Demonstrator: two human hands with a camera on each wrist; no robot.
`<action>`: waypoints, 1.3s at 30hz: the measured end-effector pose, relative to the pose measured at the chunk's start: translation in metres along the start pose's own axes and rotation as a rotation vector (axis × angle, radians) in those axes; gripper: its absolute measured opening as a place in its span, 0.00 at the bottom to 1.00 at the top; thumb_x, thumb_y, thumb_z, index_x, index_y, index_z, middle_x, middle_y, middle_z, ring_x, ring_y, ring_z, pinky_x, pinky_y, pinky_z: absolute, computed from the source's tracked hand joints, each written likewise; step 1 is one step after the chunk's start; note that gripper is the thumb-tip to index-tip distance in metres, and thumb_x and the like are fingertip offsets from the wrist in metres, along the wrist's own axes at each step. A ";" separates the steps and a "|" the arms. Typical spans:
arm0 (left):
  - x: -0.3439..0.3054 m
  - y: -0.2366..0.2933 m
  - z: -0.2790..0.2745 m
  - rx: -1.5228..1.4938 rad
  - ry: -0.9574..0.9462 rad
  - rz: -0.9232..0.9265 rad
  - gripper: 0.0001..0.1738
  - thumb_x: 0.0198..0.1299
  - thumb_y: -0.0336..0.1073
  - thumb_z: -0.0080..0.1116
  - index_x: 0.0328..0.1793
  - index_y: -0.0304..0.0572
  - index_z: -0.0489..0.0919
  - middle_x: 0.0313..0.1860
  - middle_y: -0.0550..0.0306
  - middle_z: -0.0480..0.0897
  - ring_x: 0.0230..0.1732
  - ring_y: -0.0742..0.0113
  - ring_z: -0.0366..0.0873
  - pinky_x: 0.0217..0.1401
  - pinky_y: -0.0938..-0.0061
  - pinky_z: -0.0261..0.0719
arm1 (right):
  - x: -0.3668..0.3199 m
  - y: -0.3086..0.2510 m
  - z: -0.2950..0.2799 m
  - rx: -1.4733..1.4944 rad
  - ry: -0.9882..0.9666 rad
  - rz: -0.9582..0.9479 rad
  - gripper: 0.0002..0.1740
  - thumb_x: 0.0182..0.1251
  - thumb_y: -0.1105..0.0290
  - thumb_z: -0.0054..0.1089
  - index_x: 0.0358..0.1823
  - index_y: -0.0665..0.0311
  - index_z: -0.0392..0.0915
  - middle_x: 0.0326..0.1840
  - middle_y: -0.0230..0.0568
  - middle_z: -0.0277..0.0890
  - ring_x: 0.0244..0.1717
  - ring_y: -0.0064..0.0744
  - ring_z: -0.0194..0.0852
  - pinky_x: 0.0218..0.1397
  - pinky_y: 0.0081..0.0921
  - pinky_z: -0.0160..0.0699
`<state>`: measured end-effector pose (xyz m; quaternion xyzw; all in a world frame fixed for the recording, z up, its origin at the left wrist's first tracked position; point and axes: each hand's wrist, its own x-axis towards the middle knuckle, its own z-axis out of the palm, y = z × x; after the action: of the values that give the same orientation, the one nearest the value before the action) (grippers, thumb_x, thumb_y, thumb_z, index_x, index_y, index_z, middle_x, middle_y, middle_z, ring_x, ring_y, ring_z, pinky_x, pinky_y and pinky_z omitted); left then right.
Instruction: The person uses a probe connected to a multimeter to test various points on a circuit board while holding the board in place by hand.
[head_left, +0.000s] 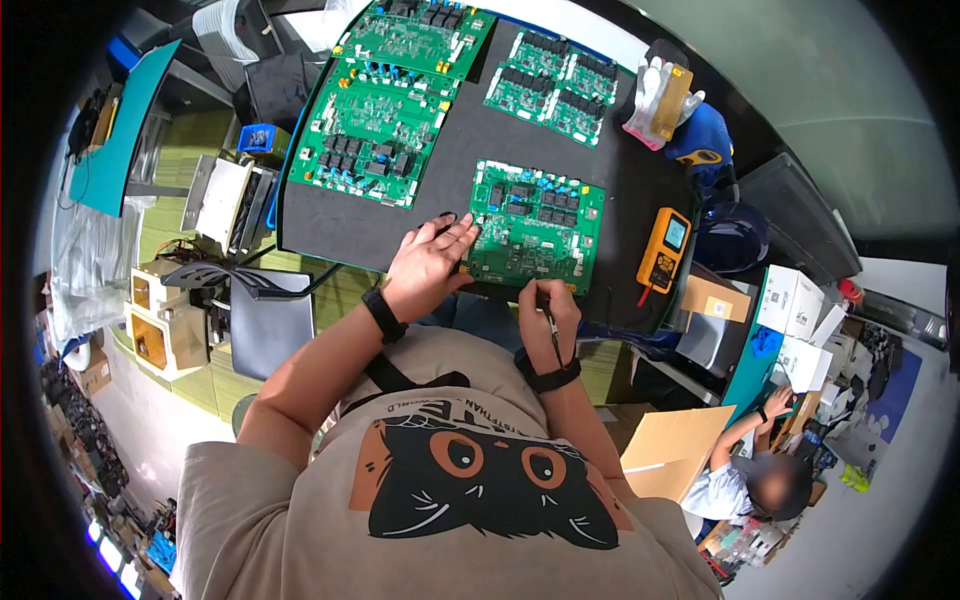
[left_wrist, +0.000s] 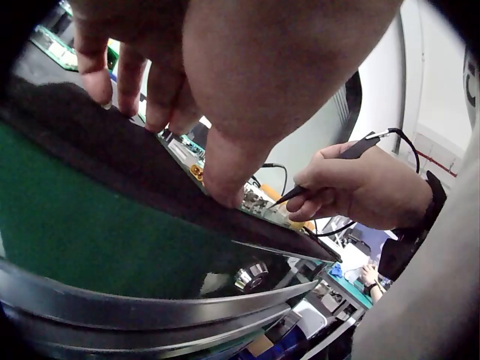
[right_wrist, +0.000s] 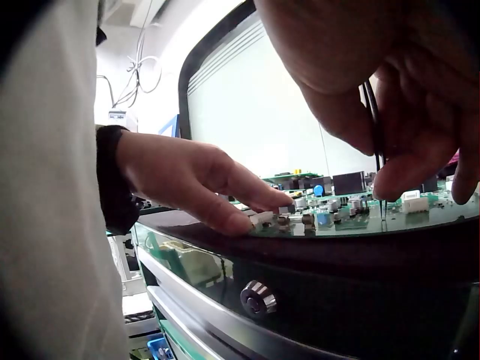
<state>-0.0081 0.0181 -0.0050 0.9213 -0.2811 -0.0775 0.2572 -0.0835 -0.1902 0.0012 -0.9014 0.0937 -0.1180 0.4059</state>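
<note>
A green circuit board [head_left: 535,240] lies near the table's front edge. My left hand [head_left: 430,265] rests at its left edge, fingers extended, with a small dark thing beside the fingers. In the left wrist view, the left thumb [left_wrist: 225,169] touches the board's near edge. My right hand [head_left: 552,320] pinches a slim black pointed tool [left_wrist: 360,146] with a black cable at its upper end. The tool's tip points down at the board's near edge, among small components; the right wrist view shows it at the board [right_wrist: 349,217], but whether it touches is unclear.
More green boards [head_left: 375,120] lie at the back left, and smaller ones [head_left: 555,85] at the back. An orange multimeter [head_left: 664,250] is on the right, below white gloves [head_left: 655,100] and a blue object [head_left: 705,135]. Another person [head_left: 730,485] sits at lower right.
</note>
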 end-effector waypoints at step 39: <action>-0.003 -0.002 0.006 -0.057 0.049 -0.047 0.46 0.47 0.41 0.77 0.76 0.47 0.73 0.78 0.60 0.72 0.76 0.52 0.67 0.73 0.55 0.69 | 0.054 0.027 -0.038 0.181 -0.401 -0.128 0.12 0.66 0.74 0.71 0.48 0.69 0.81 0.39 0.43 0.84 0.40 0.30 0.85 0.45 0.27 0.82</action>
<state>-0.0112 0.0187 -0.0110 0.9216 -0.2505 -0.0689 0.2884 -0.0449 -0.2487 0.0126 -0.8709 -0.0570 0.0299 0.4872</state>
